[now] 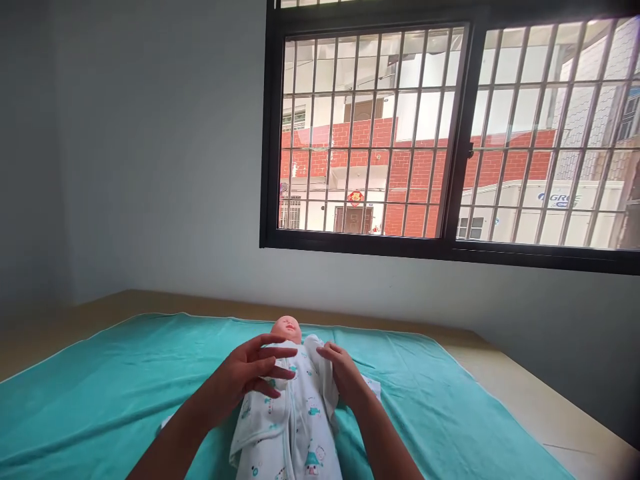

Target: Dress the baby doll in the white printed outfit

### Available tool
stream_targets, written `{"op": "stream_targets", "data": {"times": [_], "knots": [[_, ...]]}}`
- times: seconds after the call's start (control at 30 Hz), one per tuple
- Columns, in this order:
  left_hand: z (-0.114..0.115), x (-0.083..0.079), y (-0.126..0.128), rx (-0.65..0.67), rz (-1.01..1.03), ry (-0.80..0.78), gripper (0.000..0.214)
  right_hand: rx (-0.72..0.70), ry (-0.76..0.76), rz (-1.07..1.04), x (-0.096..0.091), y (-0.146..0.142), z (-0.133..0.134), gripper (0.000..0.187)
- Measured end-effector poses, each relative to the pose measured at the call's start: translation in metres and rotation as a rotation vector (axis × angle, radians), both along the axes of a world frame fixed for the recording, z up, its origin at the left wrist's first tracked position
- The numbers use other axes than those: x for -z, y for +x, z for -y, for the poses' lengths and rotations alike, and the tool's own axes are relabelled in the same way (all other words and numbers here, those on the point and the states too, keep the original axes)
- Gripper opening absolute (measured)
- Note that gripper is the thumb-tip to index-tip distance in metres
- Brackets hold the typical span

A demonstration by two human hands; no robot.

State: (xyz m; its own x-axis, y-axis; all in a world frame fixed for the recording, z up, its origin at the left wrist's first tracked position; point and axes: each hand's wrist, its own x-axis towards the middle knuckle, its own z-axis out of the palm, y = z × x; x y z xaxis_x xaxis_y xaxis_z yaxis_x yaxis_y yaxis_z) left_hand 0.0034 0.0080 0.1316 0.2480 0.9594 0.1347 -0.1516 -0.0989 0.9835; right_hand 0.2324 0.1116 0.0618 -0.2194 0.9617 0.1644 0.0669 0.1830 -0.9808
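A baby doll lies on its back, its bare pink head (pixel 287 328) at the far end. White baby clothes (pixel 313 427) with small teal prints cover its body, with a teal-edged front opening running down the middle. My left hand (pixel 245 370) hovers over the chest on the left side, fingers spread and holding nothing. On the other side, my right hand (pixel 345 373) has its thumb and fingers closed on the white cloth near the doll's shoulder. The doll's own hands are not visible.
A teal cloth (pixel 150 373) with some wrinkles is spread under the doll on a light wooden surface (pixel 565 437). Pieces of white fabric stick out at both sides of the doll. Behind stand a pale wall (pixel 165 167) and a barred window with a dark frame (pixel 350 241).
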Motion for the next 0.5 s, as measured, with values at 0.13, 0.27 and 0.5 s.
{"op": "stream_targets", "data": {"times": [0.13,0.27,0.5], "knots": [[-0.009,0.013,-0.011,-0.267,-0.083,0.034,0.036,-0.112,-0.083,-0.186,-0.022,-0.003,0.02,0.037],[-0.029,0.049,-0.014,-0.47,-0.444,0.128,0.04,-0.46,-0.207,-0.207,-0.061,-0.011,0.043,0.038],[-0.028,0.074,0.017,-0.359,-1.003,0.341,0.064,-0.091,0.003,-0.119,-0.046,-0.021,0.019,0.037]]}}
